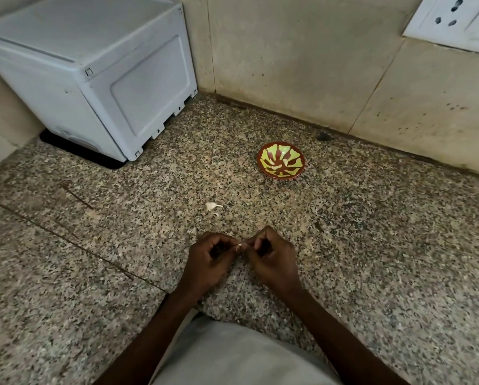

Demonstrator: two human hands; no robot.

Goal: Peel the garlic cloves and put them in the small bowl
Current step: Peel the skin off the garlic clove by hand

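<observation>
Near the bench's front edge: both hands meet over the bench (371, 259), pinching one clove (240, 246) between their fingertips.
Left hand (209, 259): fingers curled, thumb and forefinger pinching the clove's left end.
Right hand (271, 257): fingers curled, tips pinching the clove's right end, seemingly working at the skin.
Clove: tiny and mostly hidden by fingertips; whether any skin is already off cannot be told.
Bowl (281, 160): well apart from the hands, toward the back wall (302, 65), upright; no cloves visible inside.
Peel scraps (212, 207): pale bits lying between hands and bowl; they could be skin or clove, too small to tell.
Box (94, 73): white, at the back left corner, clear of the work.
Step in hand: peeling, probably early in the task since the bowl looks bare.
Doing it well: hold one end steady, nick the skin with a nail, peel lengthwise; check no papery skin clings before reaching to the bowl.
Risk: the slick clove may slip and roll across the speckled bench, where it hides easily.
</observation>
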